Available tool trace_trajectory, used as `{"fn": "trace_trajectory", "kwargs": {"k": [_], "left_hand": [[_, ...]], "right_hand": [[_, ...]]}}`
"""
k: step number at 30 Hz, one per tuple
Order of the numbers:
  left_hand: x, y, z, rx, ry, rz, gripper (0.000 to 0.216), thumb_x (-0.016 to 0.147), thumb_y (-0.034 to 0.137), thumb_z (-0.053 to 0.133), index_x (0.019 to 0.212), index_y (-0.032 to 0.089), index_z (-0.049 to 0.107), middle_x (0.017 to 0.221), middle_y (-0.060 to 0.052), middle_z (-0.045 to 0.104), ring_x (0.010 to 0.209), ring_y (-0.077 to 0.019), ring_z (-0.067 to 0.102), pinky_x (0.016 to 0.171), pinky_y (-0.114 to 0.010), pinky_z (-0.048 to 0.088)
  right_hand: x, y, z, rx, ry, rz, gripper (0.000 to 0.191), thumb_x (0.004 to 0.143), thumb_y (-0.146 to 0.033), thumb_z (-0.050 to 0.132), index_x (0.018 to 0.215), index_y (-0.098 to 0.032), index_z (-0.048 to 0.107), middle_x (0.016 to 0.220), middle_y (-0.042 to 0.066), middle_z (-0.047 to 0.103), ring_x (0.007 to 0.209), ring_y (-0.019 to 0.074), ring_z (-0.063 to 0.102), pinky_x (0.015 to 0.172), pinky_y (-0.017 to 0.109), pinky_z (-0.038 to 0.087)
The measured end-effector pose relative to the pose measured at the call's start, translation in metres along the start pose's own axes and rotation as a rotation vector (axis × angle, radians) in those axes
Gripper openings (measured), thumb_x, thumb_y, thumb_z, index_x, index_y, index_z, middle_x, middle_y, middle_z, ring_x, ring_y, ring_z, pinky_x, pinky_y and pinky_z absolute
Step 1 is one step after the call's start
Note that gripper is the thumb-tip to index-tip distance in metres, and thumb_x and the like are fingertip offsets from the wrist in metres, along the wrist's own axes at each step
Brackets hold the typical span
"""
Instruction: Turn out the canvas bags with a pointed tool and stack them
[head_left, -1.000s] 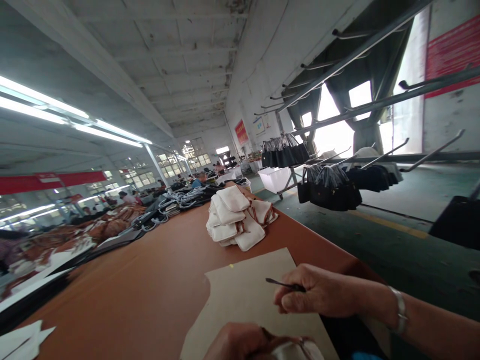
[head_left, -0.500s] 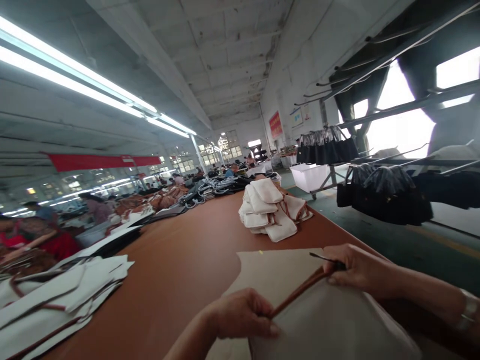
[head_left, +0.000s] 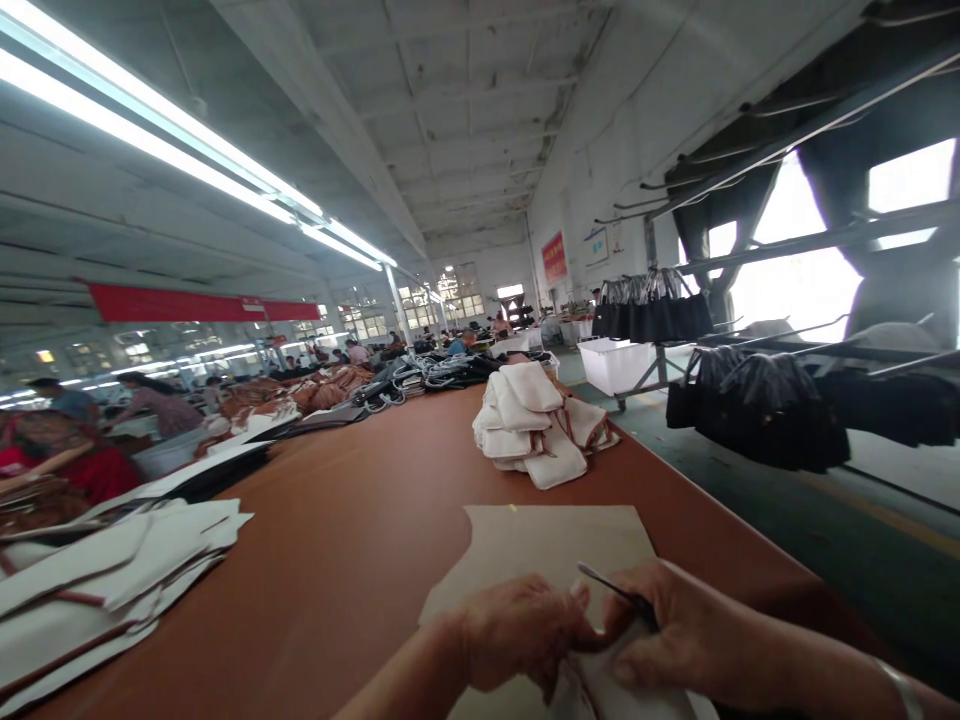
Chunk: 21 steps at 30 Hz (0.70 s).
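Both hands work close together at the near edge of the tabletop [head_left: 360, 520]. The left hand [head_left: 517, 630] is closed, pinching a pale fabric piece [head_left: 637, 690] with a brown trim that lies right under and between the two hands. The right hand [head_left: 690, 635] is curled shut around a thin dark tool [head_left: 611, 588], whose slim tip sticks up and to the left above the knuckles; what kind of tool it is cannot be made out. The fabric piece rests partly on a flat beige card sheet [head_left: 547, 545] just beyond the fingers.

The fabric piece looks light and soft, likely to fold and slide rather than hold its shape, so it probably wants a pinch along the firmer trimmed edge, with the other hand pressing it flat against the sheet. The tool is thin and light; a pencil-like grip near its dark handle seems to suit it.

Further ahead of the hands lies a heap of finished pale pouches [head_left: 536, 425]. Well off to the left sit stacked pale panels [head_left: 112, 580].
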<state>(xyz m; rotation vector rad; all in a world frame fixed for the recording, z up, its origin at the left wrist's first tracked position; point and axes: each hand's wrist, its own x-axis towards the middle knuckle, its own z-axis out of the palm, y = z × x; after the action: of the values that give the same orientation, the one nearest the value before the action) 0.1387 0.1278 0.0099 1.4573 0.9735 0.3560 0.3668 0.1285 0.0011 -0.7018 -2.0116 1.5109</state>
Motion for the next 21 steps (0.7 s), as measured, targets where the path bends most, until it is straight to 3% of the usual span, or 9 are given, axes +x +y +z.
{"fn": "trace_trajectory", "kwargs": {"k": [2,4,6,9,12,15,18,21], "left_hand": [[-0.006,-0.009,0.001,-0.102,0.037,0.037,0.07,0.075,0.081,0.049,0.08,0.013,0.064,0.049,0.005,0.041,0.044,-0.0095,0.035,0.046,-0.024,0.03],[-0.013,-0.009,0.004,-0.17,0.031,0.09,0.06,0.073,0.072,0.063,0.081,0.013,0.064,0.054,0.005,0.043,0.05,-0.0084,0.036,0.052,-0.023,0.028],[-0.018,-0.003,0.008,-0.223,-0.025,0.136,0.05,0.068,0.058,0.078,0.08,0.012,0.063,0.064,0.003,0.048,0.058,-0.0077,0.038,0.056,-0.022,0.025],[-0.022,0.009,0.012,-0.237,-0.131,0.156,0.044,0.068,0.047,0.083,0.084,0.013,0.062,0.073,0.002,0.051,0.061,-0.0065,0.038,0.055,-0.022,0.02],[-0.02,0.016,0.018,-0.077,0.018,0.11,0.037,0.064,0.039,0.085,0.081,0.013,0.064,0.065,0.006,0.049,0.058,-0.006,0.035,0.053,-0.023,0.018],[-0.016,0.019,0.028,0.091,0.203,0.038,0.024,0.061,0.027,0.08,0.071,0.013,0.064,0.06,0.006,0.049,0.056,-0.0073,0.037,0.052,-0.023,0.02],[-0.011,0.023,0.036,0.115,0.202,0.047,0.021,0.064,0.029,0.077,0.067,0.014,0.062,0.058,0.007,0.046,0.056,-0.0073,0.036,0.052,-0.024,0.019],[-0.005,0.028,0.04,0.077,0.219,0.017,0.022,0.058,0.025,0.079,0.065,0.014,0.061,0.057,0.007,0.047,0.055,-0.0066,0.035,0.05,-0.024,0.017]], "right_hand": [[-0.005,0.002,-0.002,0.054,0.072,0.007,0.023,0.068,-0.025,0.079,0.082,-0.012,0.067,0.075,-0.001,0.064,0.069,0.0123,0.051,0.063,0.021,0.038],[-0.008,0.001,-0.002,0.173,0.085,-0.014,0.029,0.068,-0.033,0.082,0.079,-0.012,0.065,0.074,-0.001,0.063,0.067,0.0112,0.048,0.062,0.021,0.038],[-0.01,-0.003,-0.001,0.259,0.083,-0.044,0.033,0.068,-0.038,0.083,0.077,-0.013,0.062,0.074,-0.001,0.06,0.066,0.0107,0.047,0.062,0.021,0.037],[-0.014,-0.011,-0.002,0.24,0.083,-0.074,0.034,0.074,-0.039,0.079,0.074,-0.014,0.057,0.073,-0.002,0.054,0.065,0.0098,0.042,0.059,0.021,0.033],[-0.023,-0.023,-0.004,0.059,0.07,-0.102,0.031,0.08,-0.039,0.07,0.071,-0.016,0.05,0.075,-0.001,0.052,0.067,0.0111,0.042,0.059,0.022,0.033],[-0.033,-0.037,-0.004,-0.258,0.164,-0.093,0.018,0.081,-0.032,0.065,0.075,-0.018,0.055,0.084,0.001,0.058,0.076,0.0155,0.051,0.067,0.024,0.039],[-0.037,-0.04,-0.001,-0.451,0.204,-0.133,0.013,0.083,-0.032,0.062,0.085,-0.019,0.059,0.086,0.003,0.063,0.079,0.017,0.056,0.069,0.024,0.042],[-0.032,-0.021,0.0,-0.611,0.21,-0.257,0.025,0.093,-0.04,0.052,0.08,-0.019,0.057,0.079,0.003,0.064,0.068,0.014,0.056,0.06,0.024,0.039]]}}
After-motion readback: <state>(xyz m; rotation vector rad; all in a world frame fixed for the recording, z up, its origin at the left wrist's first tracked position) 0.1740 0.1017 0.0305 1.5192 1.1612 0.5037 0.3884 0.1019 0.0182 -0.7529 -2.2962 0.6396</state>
